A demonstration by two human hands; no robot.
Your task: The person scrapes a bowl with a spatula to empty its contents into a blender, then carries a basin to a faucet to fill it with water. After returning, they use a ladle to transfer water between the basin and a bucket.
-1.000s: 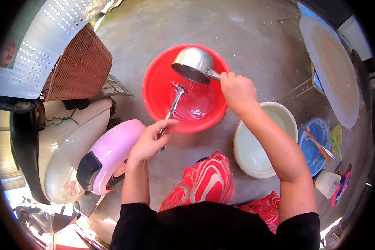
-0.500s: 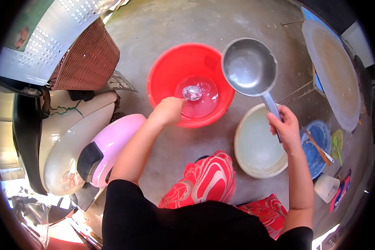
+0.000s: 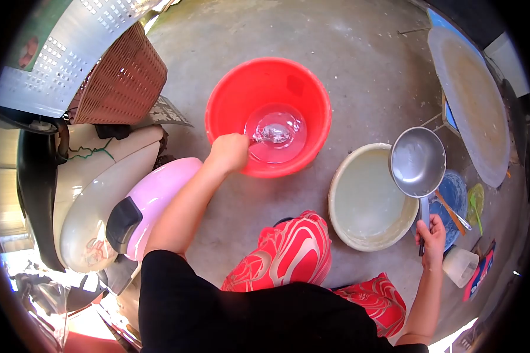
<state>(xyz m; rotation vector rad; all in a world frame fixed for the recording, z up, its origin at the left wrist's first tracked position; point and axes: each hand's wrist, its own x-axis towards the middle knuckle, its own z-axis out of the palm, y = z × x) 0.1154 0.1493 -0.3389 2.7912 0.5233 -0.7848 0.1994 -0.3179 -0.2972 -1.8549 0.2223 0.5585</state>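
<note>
My left hand [image 3: 229, 152] is closed around the handle of a metal spoon or ladle [image 3: 274, 134], whose bowl sits in the shallow liquid at the bottom of a red basin [image 3: 224, 97]. With my right hand [image 3: 433, 236] I grip the handle of a grey metal saucepan [image 3: 418, 162], held over the right rim of a cream basin [image 3: 368, 200] of cloudy liquid. The inside of the pan shows no contents that I can make out.
On the right are a blue basin [image 3: 453, 194] with utensils, a green item [image 3: 476, 203], a white container [image 3: 460, 266] and a large round board [image 3: 471, 100]. A pink and cream scooter [image 3: 109, 206] and a wicker basket [image 3: 123, 79] stand left.
The saucepan in my right hand has moved right and down, from beside the red basin to the cream basin's right edge. The spoon's bowl has shifted slightly within the red basin.
</note>
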